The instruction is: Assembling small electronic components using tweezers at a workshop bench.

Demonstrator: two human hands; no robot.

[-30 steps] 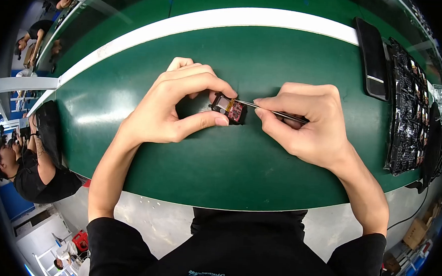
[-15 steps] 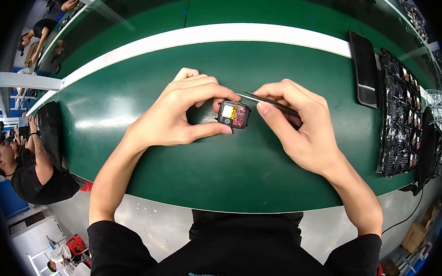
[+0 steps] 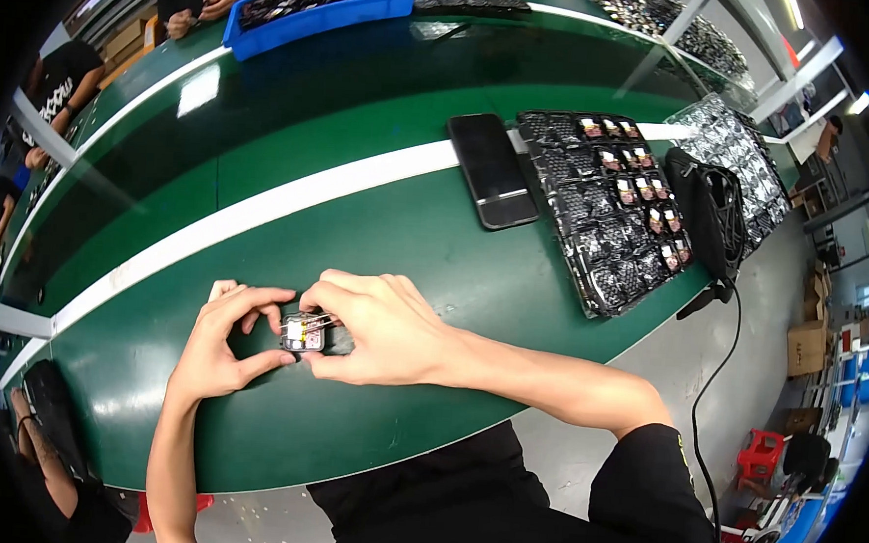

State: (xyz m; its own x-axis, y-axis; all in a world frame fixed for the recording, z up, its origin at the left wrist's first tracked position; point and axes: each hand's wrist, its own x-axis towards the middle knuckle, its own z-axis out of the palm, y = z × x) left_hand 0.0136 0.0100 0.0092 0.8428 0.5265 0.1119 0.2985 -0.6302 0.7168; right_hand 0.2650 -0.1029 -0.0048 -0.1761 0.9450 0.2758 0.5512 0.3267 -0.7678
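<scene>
A small, dark, square watch case [image 3: 304,341] lies low over the green table, its open side up, showing a white square part, a yellow strip and a reddish circuit board. My left hand [image 3: 222,344] curls around its left side, thumb at the lower edge and index finger arched above. My right hand [image 3: 382,330] is closed on a pair of tweezers [image 3: 325,320], close against the case's right side. Thin, bright tweezer tips reach over the case. Most of the tweezers is hidden by my right fingers.
A black phone [image 3: 494,171] lies beyond my hands, beside a black compartment tray [image 3: 604,221] holding several small parts. A black bag with a cable [image 3: 712,222] sits at the table's right edge. Across the table stands a blue bin [image 3: 321,8], with a co-worker's hands [image 3: 200,13] nearby.
The view has turned right, bringing the tray and blue bin further into sight. My right hand has come in against the watch case, with the tweezers now over it.
</scene>
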